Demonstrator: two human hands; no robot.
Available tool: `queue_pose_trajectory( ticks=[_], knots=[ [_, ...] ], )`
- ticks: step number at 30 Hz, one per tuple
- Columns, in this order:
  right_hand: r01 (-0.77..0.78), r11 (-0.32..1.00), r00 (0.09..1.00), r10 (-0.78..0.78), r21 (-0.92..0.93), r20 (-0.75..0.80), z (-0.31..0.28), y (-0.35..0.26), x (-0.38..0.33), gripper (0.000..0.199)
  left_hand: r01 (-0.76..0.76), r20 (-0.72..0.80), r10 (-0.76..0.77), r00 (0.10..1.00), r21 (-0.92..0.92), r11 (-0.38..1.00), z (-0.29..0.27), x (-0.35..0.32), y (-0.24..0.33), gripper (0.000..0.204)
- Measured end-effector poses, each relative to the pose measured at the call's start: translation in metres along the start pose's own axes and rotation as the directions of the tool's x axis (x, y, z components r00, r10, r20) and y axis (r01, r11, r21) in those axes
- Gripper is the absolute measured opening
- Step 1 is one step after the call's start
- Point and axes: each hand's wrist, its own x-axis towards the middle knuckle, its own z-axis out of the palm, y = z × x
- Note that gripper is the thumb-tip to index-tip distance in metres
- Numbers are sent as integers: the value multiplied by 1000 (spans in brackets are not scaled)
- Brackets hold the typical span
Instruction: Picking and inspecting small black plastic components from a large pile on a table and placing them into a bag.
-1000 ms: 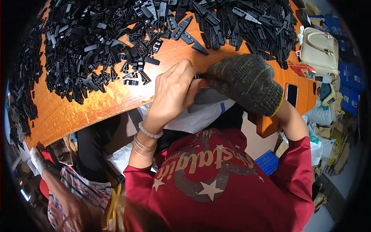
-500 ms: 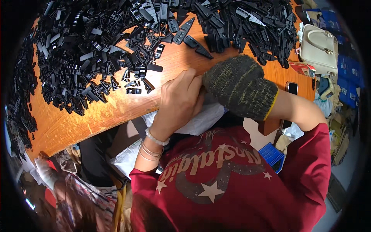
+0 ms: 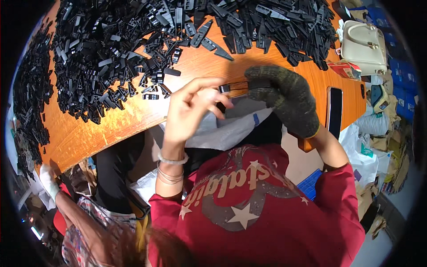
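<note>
Head view, right hand (image 3: 287,95) gripping black piece (image 3: 225,88), left hand (image 3: 191,107) loosely spread beside it

In my right grip (image 3: 284,98) I hold a slim black part (image 3: 225,88), roughly level left to right, by the near edge of the counter (image 3: 111,128). Its blocky left end shines close to my left fingers (image 3: 212,82); thin dark strips run rightward until my grip hides them.

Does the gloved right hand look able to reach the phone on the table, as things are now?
Probably yes: the phone lies uncovered on the table, near the gloved right hand. However, that hand holds a black piece, which may hinder grasping.
</note>
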Motion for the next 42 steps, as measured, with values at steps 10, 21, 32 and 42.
queue_pose_trajectory(
  ticks=[10,21,32,42],
  knots=[
    [229,950,973,-224,-214,47,6,12,-14,48,199,14,-199,980,-110,974,19,-2,0,20],
    [74,961,975,-14,-267,221,6,4,-17,31,-154,22,429,903,948,277,7,36,5,16],
    [62,985,998,-58,-163,28,4,15,-15,34,-269,281,437,854,959,-90,15,44,5,26],
    [163,949,983,-133,-271,124,9,11,11,40,-189,-126,676,726,908,373,21,-20,-16,12]
  ],
)
